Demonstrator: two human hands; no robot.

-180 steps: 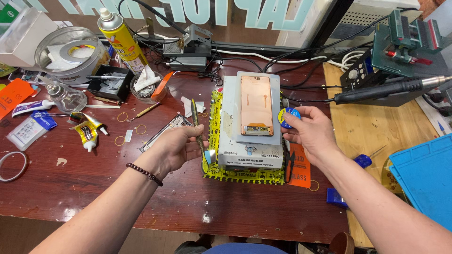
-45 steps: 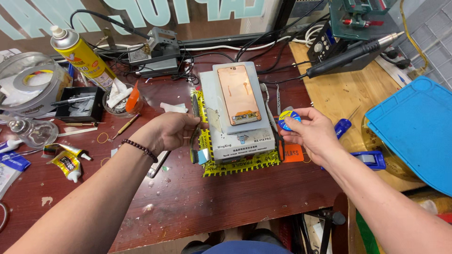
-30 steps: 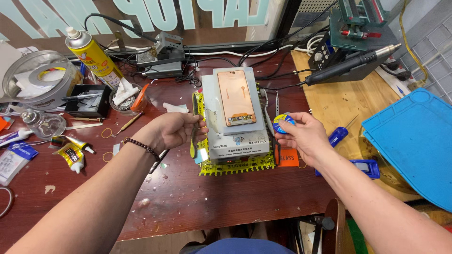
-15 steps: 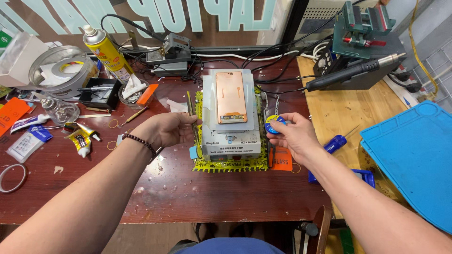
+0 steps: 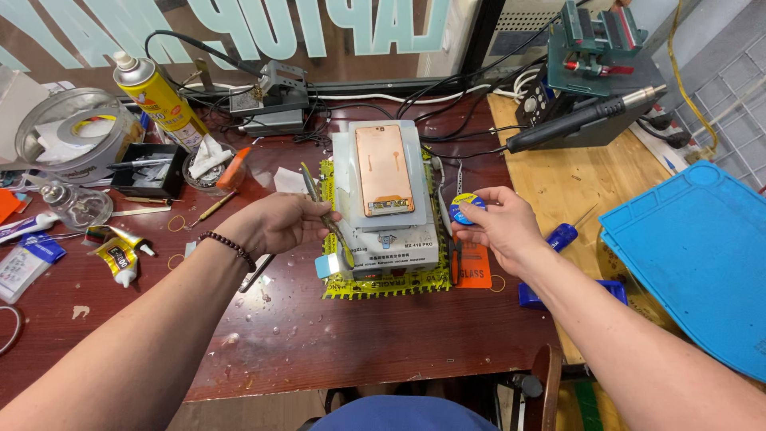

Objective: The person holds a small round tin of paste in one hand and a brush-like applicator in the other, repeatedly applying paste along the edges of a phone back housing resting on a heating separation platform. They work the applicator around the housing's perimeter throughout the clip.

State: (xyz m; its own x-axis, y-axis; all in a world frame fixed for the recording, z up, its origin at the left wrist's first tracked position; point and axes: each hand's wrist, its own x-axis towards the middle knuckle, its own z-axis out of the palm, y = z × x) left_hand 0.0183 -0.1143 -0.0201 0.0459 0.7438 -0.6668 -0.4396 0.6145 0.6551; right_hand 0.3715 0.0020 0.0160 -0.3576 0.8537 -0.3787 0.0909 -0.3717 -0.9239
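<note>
A copper-coloured phone panel [image 5: 384,168] lies face up on a grey heating plate machine [image 5: 385,209] edged with yellow tape. My left hand [image 5: 281,223] is at the machine's left side, fingers closed on a thin metal tool [image 5: 329,225] that runs from behind the hand down to the machine's front-left corner. My right hand [image 5: 496,226] hovers at the machine's right side and pinches a small round blue and yellow spool [image 5: 466,207].
A yellow spray can [image 5: 156,97], a round metal tin [image 5: 75,137], a black tray [image 5: 148,170], glue tubes [image 5: 116,251] and a glass bottle [image 5: 76,206] crowd the left. A hot-air handpiece [image 5: 587,120] lies on the wooden board at right, beside a blue mat [image 5: 696,254]. Cables run behind the machine.
The view has shifted and straightened, with the camera now looking squarely at the machine. Both hands stay beside the machine, holding the same tool and spool.
</note>
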